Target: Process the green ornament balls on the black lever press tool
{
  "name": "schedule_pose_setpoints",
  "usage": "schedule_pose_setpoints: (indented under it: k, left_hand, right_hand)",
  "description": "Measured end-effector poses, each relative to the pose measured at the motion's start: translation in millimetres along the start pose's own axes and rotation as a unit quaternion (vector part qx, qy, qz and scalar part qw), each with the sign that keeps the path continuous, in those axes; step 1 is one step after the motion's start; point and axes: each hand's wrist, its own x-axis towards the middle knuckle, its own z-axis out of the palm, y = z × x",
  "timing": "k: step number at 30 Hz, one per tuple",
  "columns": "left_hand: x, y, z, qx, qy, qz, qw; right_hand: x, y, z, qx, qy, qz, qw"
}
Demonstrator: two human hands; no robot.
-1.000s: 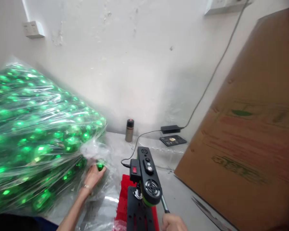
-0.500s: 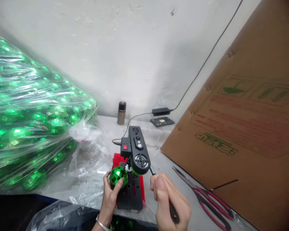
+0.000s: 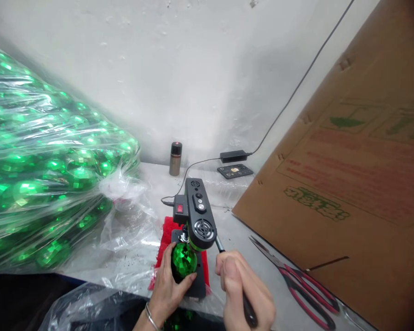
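My left hand (image 3: 172, 278), with a silver bangle at the wrist, grips a shiny green faceted ball ornament (image 3: 184, 260) between thumb and fingers. The ball sits just below the head of a small black bench drill press (image 3: 199, 212) with a red switch; whether a bit touches it is hidden. My right hand (image 3: 244, 289) is wrapped round the black-handled lever (image 3: 249, 312) at the machine's right side. Under the ball lies the machine's black base plate (image 3: 197, 289), resting on a red cloth (image 3: 166, 230).
A big clear bag (image 3: 55, 151) of green balls bulges on the left. To the right stand a cardboard box (image 3: 313, 193) and red-and-black scissors (image 3: 307, 294). Behind the machine are a small cylindrical bottle (image 3: 175, 159), a power adapter (image 3: 233, 156) and a phone (image 3: 235, 171).
My left hand has moved the green ball rightward and slightly down, from beside the machine head to in front of it. My right hand stays on the lever.
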Motion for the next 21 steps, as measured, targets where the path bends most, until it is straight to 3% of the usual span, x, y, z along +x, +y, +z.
schedule_pose_setpoints:
  k: [10,15,21]
  left_hand:
    - [-1.8,-0.2,-4.6,0.024,-0.013,0.038,0.999]
    - [1.0,4.1,-6.9,0.025,-0.041,0.054,0.997]
    - [1.0,7.2,-7.0,0.02,-0.032,0.038,0.999]
  right_hand:
    - [2.3,-1.5,1.7,0.005,0.006,0.007,1.0]
    - [3.5,-7.5,7.0,0.003,0.052,0.057,0.997]
    - [8.0,-4.3,0.5,-0.003,0.005,0.022,1.0]
